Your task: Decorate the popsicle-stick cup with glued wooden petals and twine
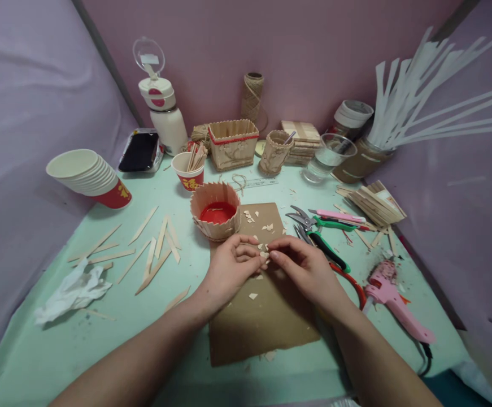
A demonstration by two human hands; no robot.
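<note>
My left hand (234, 261) is closed, thumb and fingers pinching a small pale wood piece (264, 255). Facing it, my right hand (303, 264) is closed too, its thumb and forefinger at the same little piece; whether they grip that one or a second cannot be made out. Both hands are over a brown cardboard sheet (262, 328). More wood chips (253, 296) lie scattered on the sheet, some beyond my fingers. Just past my left hand stands a round basket (199, 217) of wooden slats with a jagged rim and a red bottom.
Cut craft sticks (150, 257) and a crumpled tissue (74, 291) lie left. Pruning shears (330, 225) and a pink glue gun (398, 308) lie right. Behind stand stacked paper cups (88, 178), a rectangular wooden basket (233, 148), a water cup (319, 164) and a bottle (168, 124).
</note>
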